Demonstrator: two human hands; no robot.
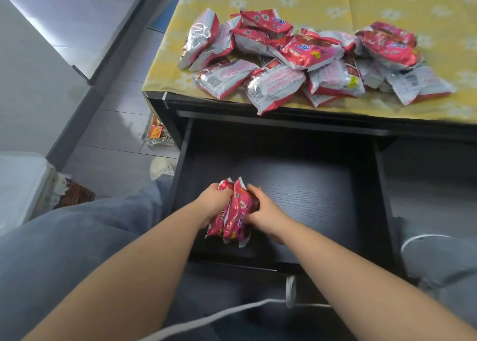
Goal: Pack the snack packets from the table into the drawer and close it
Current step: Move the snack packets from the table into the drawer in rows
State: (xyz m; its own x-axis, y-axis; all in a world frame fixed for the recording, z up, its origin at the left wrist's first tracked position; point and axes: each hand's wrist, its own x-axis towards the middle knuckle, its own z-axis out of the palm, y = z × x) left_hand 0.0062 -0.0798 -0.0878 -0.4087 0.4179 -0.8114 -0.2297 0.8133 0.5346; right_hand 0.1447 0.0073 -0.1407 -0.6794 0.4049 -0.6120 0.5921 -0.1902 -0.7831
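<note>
Two red snack packets (233, 215) stand side by side in the front left part of the open black drawer (309, 186). My left hand (213, 202) grips them from the left and my right hand (268, 215) presses them from the right. Whether they touch the drawer floor I cannot tell. A heap of several red and silver snack packets (296, 57) lies on the yellow flowered tablecloth (335, 0), close to the table's front edge above the drawer.
The drawer's left wall (180, 160) and right wall (382, 186) bound a dark bare floor to the right of the hands. A glass dish (156, 134) sits on the tiled floor left of the table. My knees in blue jeans flank the drawer.
</note>
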